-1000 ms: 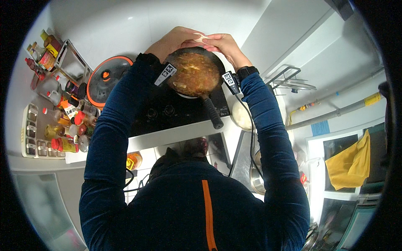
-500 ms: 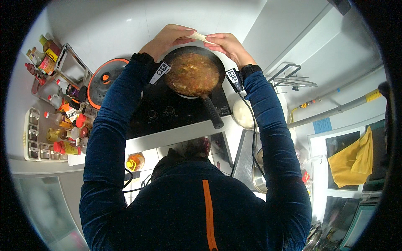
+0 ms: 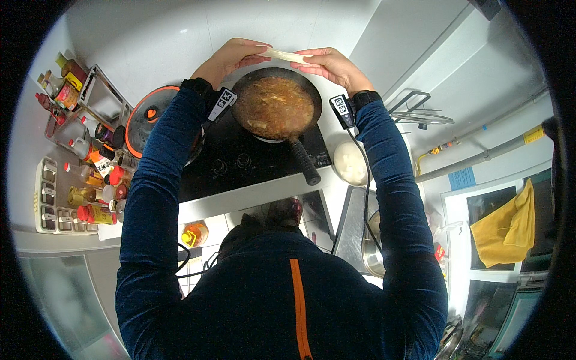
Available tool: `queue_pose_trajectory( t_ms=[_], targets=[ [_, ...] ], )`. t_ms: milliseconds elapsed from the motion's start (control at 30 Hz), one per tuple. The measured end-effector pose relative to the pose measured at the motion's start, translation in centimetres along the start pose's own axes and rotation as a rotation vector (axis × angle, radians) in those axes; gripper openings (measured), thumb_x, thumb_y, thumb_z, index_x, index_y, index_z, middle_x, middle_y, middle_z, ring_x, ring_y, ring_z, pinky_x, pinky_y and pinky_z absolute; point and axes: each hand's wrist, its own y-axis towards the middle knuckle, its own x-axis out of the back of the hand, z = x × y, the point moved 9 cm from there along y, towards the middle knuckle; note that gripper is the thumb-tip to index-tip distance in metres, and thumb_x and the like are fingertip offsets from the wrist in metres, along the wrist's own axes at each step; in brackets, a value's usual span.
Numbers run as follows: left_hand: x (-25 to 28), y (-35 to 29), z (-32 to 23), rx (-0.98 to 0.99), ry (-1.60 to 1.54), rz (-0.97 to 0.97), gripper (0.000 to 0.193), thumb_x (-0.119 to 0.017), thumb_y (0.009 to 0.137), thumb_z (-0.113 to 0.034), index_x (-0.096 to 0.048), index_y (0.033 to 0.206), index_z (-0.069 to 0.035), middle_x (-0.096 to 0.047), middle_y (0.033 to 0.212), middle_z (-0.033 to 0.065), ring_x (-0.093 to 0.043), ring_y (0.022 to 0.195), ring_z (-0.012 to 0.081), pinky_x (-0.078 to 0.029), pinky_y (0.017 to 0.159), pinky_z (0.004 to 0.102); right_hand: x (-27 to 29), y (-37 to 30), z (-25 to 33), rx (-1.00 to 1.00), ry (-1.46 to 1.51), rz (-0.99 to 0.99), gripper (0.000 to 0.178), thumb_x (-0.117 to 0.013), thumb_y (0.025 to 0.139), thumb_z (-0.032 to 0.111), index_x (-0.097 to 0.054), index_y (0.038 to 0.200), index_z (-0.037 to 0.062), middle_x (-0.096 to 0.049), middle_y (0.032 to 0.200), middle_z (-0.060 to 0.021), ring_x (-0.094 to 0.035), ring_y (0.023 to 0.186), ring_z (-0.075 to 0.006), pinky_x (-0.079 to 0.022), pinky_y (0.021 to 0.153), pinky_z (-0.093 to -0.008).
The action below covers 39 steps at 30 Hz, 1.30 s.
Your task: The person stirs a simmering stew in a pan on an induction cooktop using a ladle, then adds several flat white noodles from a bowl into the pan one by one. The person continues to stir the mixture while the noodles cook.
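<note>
A pale strip of dough is stretched between my two hands, above the far rim of the frying pan. My left hand is closed on its left end, and my right hand pinches its right end. Below them the black frying pan sits on the stove, filled with a reddish-brown stew that gives off some steam. The pan's handle points toward me. Near my right forearm stands a bowl with white dough pieces in it.
Left of the pan is a pot under a glass lid with an orange rim. Bottles and jars crowd the far left. A metal tray lies at right, and a lid rack is on the right wall. Cables run from both wrists.
My hands have moved farther apart, and the dough strip between them has become longer. Both hands still grip its ends.
</note>
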Motion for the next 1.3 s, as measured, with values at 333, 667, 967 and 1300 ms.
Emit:
queue_pose_trajectory(
  t_ms=[333,667,967,1300],
  targets=[
    [0.5,-0.6,0.5,0.014,-0.024,-0.007,0.038,-0.06,0.096,-0.023,-0.062,0.123,0.002,-0.064,0.115,0.0116,-0.061,0.106,0.0156,-0.05,0.095,0.025,1.6,-0.2,0.5,-0.015,-0.358,-0.216,0.026,-0.062,0.092,0.005,-0.059,0.111,-0.0125,-0.068,0.1,-0.0233,-0.072,0.088,-0.0247,-0.062,0.076,-0.0258],
    [2.1,-0.2,2.2,0.031,-0.12,-0.001,0.038,-0.061,0.095,-0.023,-0.061,0.123,0.004,-0.061,0.118,0.0129,-0.06,0.109,0.0177,-0.05,0.097,0.026,3.4,0.5,0.4,-0.012,-0.127,-0.151,0.031,-0.066,0.088,0.0,-0.06,0.116,-0.011,-0.069,0.099,-0.0229,-0.072,0.083,-0.0239,-0.062,0.071,-0.0239],
    [2.8,-1.1,1.0,-0.006,-0.066,-0.129,0.036,-0.063,0.094,-0.019,-0.061,0.124,0.003,-0.066,0.111,0.0158,-0.068,0.096,0.0163,-0.057,0.085,0.0187,5.2,0.3,1.7,0.003,-0.386,-0.301,0.025,-0.068,0.087,0.003,-0.064,0.108,-0.0104,-0.07,0.094,-0.0198,-0.072,0.08,-0.0205,-0.062,0.07,-0.0231],
    [3.3,-0.3,1.4,0.015,-0.038,0.042,0.042,-0.057,0.097,-0.025,-0.058,0.128,0.003,-0.062,0.12,0.0127,-0.061,0.11,0.0177,-0.05,0.098,0.0255,4.9,0.0,0.7,-0.086,-0.166,-0.122,0.024,-0.066,0.09,0.008,-0.064,0.108,-0.0084,-0.07,0.098,-0.0207,-0.072,0.083,-0.0208,-0.062,0.072,-0.0229]
  ],
)
